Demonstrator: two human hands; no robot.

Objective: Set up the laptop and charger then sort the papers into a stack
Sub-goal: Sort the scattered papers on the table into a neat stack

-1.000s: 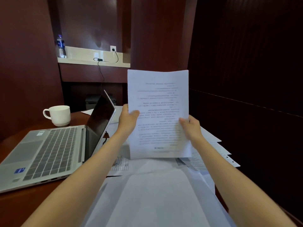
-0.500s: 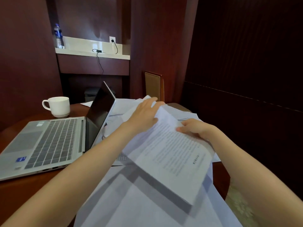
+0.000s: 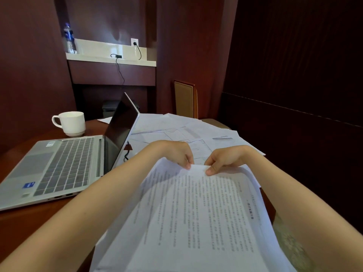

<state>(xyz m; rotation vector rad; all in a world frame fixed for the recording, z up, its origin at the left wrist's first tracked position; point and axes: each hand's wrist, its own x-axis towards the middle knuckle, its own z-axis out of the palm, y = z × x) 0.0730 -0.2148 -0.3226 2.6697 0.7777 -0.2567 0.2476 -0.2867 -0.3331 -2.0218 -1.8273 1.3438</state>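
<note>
The left hand (image 3: 173, 154) and right hand (image 3: 225, 159) each pinched the far edge of a white printed paper sheet (image 3: 196, 216), right of the open silver laptop (image 3: 64, 165); loose white papers (image 3: 176, 128) lay scattered right of its screen.

An office or meeting room — dark wood panelling (image 3: 294, 55), laptop (image 3: 59, 165), papers (image 3: 196, 213)

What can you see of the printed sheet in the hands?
The printed sheet is white paper, covered with rows of small dark text, blurred beyond reading. It lies lengthwise toward the camera, slightly bowed, atop other white papers. The left hand and right hand each pinch its far edge, close together.
</note>
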